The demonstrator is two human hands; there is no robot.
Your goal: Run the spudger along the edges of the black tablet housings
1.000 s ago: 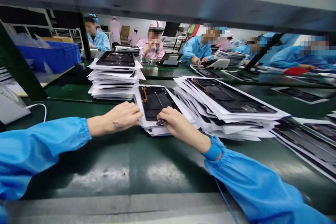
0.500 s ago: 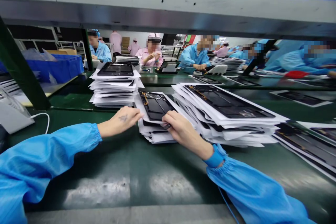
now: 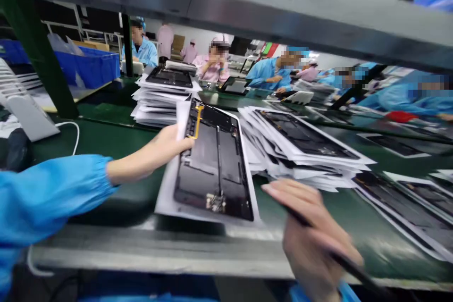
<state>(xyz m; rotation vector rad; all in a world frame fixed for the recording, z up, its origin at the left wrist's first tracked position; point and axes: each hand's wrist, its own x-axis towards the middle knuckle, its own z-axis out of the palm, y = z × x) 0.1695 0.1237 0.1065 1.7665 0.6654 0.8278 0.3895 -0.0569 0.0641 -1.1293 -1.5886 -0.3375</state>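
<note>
Overlying a white sheet (image 3: 165,198) at the green bench's (image 3: 109,142) front edge, black panel (image 3: 205,160); left hand (image 3: 168,145) clamped on both at one side; right hand (image 3: 316,231), apart from panel, closed round dark stick (image 3: 348,264), blurred, perhaps a tool; paper stacks (image 3: 304,170) farther back on bench

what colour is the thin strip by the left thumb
The strip is yellow-orange, seen in the head view.

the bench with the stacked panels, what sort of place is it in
Likely an electronics assembly workshop: paper-interleaved stacks of dark device panels, a blue parts bin, and people in blue working across the bench.
</note>
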